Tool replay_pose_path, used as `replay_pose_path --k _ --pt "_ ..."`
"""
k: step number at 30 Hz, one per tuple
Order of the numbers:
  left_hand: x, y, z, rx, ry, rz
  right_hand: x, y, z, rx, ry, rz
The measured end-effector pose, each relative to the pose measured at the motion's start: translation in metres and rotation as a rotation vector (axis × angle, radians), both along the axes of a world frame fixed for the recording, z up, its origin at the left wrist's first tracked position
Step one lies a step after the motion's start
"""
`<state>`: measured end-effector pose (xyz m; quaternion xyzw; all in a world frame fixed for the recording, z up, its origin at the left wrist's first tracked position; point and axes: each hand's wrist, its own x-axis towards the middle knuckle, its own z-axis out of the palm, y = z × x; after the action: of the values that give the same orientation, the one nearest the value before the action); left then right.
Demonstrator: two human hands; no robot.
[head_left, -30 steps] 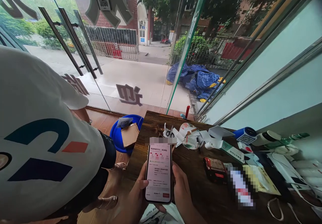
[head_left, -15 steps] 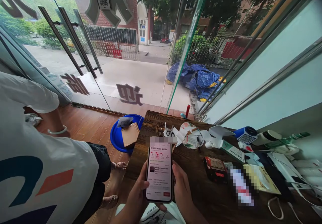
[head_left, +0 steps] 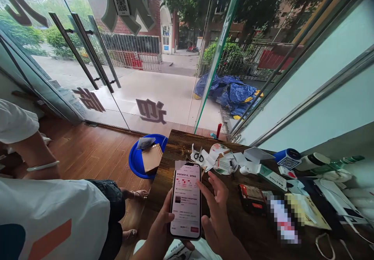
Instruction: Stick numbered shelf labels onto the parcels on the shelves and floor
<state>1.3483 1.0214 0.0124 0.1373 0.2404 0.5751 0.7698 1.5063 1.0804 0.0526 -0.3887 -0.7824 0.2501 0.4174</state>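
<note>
A smartphone [head_left: 186, 203] with a lit, mostly white and pink page faces up at me above the table's near edge. My left hand [head_left: 163, 217] is closed round its left side, the thumb along the edge and fingertips showing below the bottom. At the phone's right, my right hand [head_left: 215, 209] has its fingers apart, with the index fingertip over the upper right of the screen. It does not grip the phone. Beyond the phone, black-handled scissors [head_left: 199, 157] lie on white paper on the dark wooden table [head_left: 178, 145].
A person in a white shirt [head_left: 58, 213] stands at my left. A blue tub [head_left: 136, 158] on the floor holds a cardboard box [head_left: 152, 157]. On the table's right are a red-and-black device [head_left: 251, 198], a blue QR-code speaker [head_left: 288, 158] and papers. Glass doors [head_left: 146, 81] stand ahead.
My right hand has come off the phone's edge, and its index finger has risen over the screen. The person at my left has shifted further left and lower in view.
</note>
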Motion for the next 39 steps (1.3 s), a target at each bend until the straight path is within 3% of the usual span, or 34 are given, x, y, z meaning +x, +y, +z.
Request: replay_pose_path --k 7,14,18,22,24,26,31,39 --pt "-0.001 0.002 0.014 -0.058 0.031 0.018 -0.002 0.0 -0.002 -0.007 0.024 -0.01" --pt "0.0 0.006 0.008 0.012 -0.023 0.008 -0.008 0.0 -0.004 -0.023 0.112 -0.077" --pt "-0.001 0.01 0.001 0.069 -0.1 -0.003 -0.014 -0.006 -0.027 0.139 0.103 -0.168" --pt "-0.003 0.014 -0.004 0.119 -0.099 0.002 -0.026 -0.016 -0.058 0.238 0.081 -0.443" --pt "-0.004 0.015 -0.006 0.136 -0.072 0.009 -0.029 -0.018 -0.065 0.234 0.076 -0.55" --pt "-0.004 0.016 -0.009 0.141 -0.055 0.006 -0.027 -0.017 -0.063 0.248 0.014 -0.532" --pt "-0.004 0.016 -0.011 0.144 -0.083 -0.005 -0.015 -0.009 -0.042 0.329 -0.142 -0.336" --pt "-0.006 0.015 -0.009 0.172 -0.138 -0.028 -0.014 -0.007 -0.039 0.298 -0.159 -0.349"
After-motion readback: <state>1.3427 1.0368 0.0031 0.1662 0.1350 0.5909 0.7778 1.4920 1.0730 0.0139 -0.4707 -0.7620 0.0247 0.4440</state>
